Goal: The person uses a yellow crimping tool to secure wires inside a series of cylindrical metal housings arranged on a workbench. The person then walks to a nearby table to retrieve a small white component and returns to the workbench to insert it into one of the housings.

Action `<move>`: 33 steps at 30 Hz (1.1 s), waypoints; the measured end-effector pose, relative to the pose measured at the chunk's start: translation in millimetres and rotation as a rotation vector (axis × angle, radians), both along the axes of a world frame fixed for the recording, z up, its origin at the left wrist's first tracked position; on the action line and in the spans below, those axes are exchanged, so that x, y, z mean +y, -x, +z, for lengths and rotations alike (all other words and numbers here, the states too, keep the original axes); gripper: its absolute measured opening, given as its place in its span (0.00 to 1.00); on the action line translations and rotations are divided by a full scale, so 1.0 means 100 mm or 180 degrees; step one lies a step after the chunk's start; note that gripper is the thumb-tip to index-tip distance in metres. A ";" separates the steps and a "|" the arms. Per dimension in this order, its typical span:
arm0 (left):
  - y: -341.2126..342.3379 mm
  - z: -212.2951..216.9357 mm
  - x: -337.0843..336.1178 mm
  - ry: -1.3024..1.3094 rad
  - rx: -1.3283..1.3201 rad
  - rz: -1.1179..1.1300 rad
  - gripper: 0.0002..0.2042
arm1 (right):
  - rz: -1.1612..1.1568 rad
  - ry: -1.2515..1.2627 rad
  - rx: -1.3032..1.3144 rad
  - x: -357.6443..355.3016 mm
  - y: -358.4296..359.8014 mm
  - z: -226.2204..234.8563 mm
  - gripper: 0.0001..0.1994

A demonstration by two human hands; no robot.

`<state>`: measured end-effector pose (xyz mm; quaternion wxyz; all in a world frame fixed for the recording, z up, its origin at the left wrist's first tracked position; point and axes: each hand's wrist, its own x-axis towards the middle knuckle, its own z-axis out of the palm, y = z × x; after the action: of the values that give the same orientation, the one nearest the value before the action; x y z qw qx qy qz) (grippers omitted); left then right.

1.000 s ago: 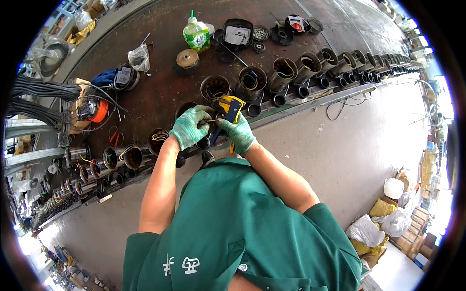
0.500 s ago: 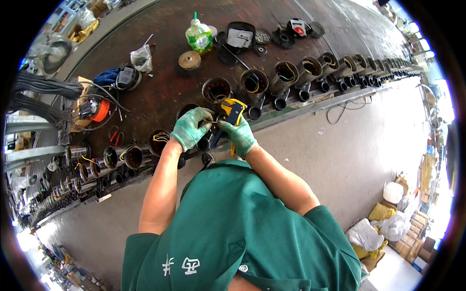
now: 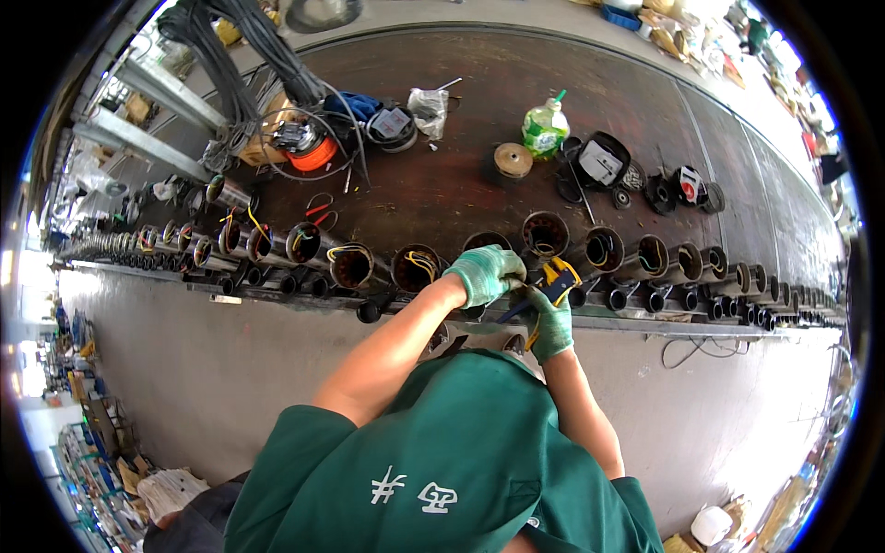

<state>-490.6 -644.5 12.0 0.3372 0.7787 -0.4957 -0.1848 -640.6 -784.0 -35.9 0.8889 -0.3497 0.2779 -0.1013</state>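
Two hands, left hand [image 3: 486, 275] and right hand [image 3: 553, 324], are nearly meeting at bench edge [image 3: 645, 326]; right is clasping one yellow-and-black tool [image 3: 559, 280], left is curling, contents hidden. Two white characters [image 3: 438, 499] are showing on green shirt [image 3: 433, 424]. One labelled bottle [image 3: 546, 134] is standing farther back; grey floor [image 3: 701, 396] is running past the edge.

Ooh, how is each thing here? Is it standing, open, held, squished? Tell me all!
Yellow-and-dark tool: held at a tilt.
Right hand: gloved, closed around that tool.
Left hand: gloved, fingers curled; any grip unclear.
Metal tubes: open-ended, several with wires inside.
Green-topped bottle: standing upright.
Plastic bag: crumpled.
Red-handled tool: lying down.
Black tray: holding white paper.
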 end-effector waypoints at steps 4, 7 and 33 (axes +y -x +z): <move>-0.01 0.00 0.04 0.0154 -0.0054 0.0013 0.11 | -0.0006 -0.0044 0.0010 -0.02 -0.05 0.14 0.19; -0.02 -0.11 0.02 0.0175 -0.0158 0.0024 0.09 | -0.0049 0.0098 0.0016 -0.06 -0.07 0.03 0.17; 0.01 -0.09 -0.01 0.0491 -0.0256 0.0229 0.07 | 0.0301 0.1198 0.0246 -0.22 -0.11 0.25 0.23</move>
<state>-491.2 -645.3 3.4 0.3825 0.7745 -0.4933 -0.1025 -629.7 -806.2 -10.7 0.8003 -0.5260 0.2712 -0.0962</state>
